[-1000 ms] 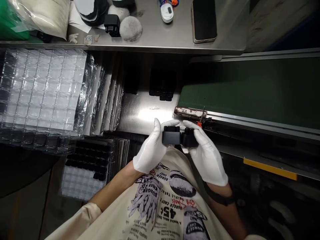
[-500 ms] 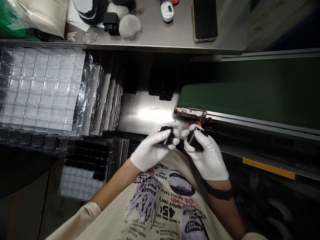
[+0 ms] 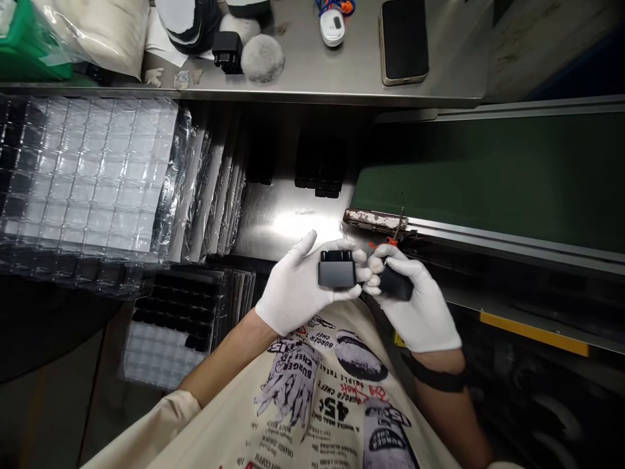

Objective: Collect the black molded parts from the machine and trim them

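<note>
Left grip, gloved in white fabric, is spread flat beneath a matte black block, squarish with a knobbed far edge; the right grip, gloved alike, is closed around a second black block, smooth-faced and tilted. Beyond them, a brushed metal surface gives room between crinkled clear plastic trays and the straight rail of the green belt.
</note>
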`<control>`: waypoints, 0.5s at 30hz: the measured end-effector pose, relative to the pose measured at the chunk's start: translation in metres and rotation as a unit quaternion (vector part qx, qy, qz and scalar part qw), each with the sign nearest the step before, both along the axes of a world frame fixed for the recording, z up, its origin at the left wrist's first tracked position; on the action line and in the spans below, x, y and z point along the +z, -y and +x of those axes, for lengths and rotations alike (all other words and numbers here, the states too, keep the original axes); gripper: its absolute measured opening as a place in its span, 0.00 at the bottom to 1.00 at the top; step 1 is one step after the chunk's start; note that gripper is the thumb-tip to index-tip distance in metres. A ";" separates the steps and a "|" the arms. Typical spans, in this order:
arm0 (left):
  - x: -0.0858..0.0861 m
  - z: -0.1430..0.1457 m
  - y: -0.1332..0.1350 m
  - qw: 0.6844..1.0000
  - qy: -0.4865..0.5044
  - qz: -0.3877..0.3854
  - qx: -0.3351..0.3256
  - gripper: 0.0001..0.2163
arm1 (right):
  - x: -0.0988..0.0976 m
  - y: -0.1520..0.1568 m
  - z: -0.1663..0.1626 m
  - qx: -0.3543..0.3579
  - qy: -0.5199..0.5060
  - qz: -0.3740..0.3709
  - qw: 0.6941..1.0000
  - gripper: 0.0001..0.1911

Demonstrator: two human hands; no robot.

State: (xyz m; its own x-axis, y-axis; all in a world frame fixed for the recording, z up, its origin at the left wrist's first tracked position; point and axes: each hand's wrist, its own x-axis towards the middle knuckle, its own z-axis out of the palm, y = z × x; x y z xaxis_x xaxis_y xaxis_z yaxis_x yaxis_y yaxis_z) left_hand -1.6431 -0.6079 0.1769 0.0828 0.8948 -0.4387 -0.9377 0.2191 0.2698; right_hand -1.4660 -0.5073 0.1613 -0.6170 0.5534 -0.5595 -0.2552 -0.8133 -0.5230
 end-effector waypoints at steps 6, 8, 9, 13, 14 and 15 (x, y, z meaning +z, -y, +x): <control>-0.003 0.003 -0.001 1.000 -0.003 -0.016 -0.003 0.21 | 0.002 -0.004 -0.006 0.009 -0.033 -0.051 0.998 0.19; -0.004 0.005 -0.002 1.000 0.010 -0.022 -0.008 0.20 | 0.002 -0.004 -0.009 0.015 -0.033 -0.038 0.999 0.19; -0.004 0.005 -0.003 0.999 0.021 -0.023 -0.012 0.20 | 0.002 -0.003 -0.010 0.016 -0.025 -0.031 0.999 0.20; -0.005 0.005 -0.005 0.998 0.060 -0.011 -0.029 0.21 | 0.000 0.003 -0.010 0.017 0.003 0.006 1.000 0.24; -0.005 0.004 -0.005 0.997 0.071 -0.005 -0.030 0.21 | -0.001 0.004 -0.009 0.018 0.004 0.022 1.000 0.25; -0.004 0.004 -0.005 0.996 0.082 -0.001 -0.031 0.21 | -0.002 0.004 -0.007 0.020 0.003 0.039 0.999 0.25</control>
